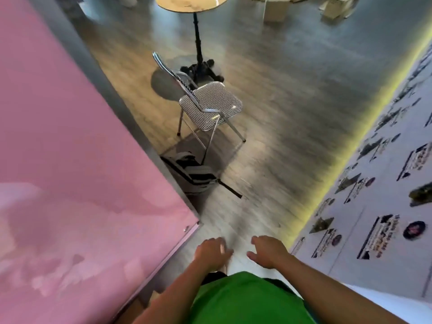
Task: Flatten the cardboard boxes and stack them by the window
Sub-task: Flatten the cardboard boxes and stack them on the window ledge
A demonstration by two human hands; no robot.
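Several cardboard boxes stand far off at the top of the view: an upright one (275, 10) and a lower, tilted one (336, 9) on the grey floor. My left hand (211, 252) and my right hand (268, 250) hang low in front of my green shirt, both empty with loosely bent fingers. The left hand is blurred by motion. The two hands are a short gap apart and touch nothing.
A pink counter (77, 160) with a metal edge fills the left. A houndstooth folding chair (210, 104) and a round pedestal table (191, 2) stand ahead. A grey bag (194, 171) lies by the counter corner. A white printed wall (385, 195) runs along the right.
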